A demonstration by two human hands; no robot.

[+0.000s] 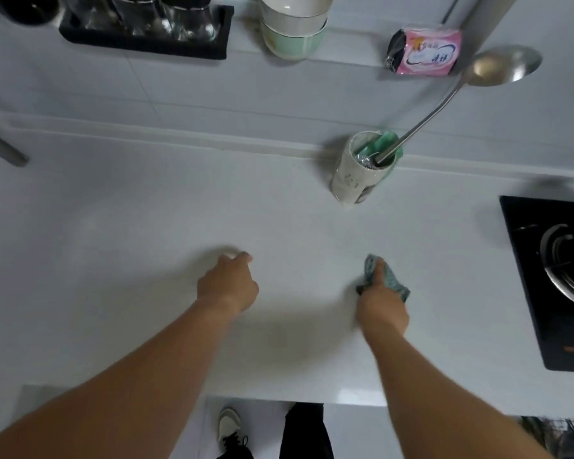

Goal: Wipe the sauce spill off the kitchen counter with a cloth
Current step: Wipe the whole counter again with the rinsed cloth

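My right hand grips a bunched grey-green cloth and holds it down on the white kitchen counter, right of centre. My left hand rests on the counter to the left of it, fingers curled down with the tips touching the surface; whether something small and white sits under the fingertips is too blurred to tell. I see no sauce spill on the counter between or around the hands.
A white mug with a ladle and green utensils stands at the back wall. A black gas hob lies at the right. On the ledge behind stand stacked bowls, a pink packet and a black tray of glass bottles.
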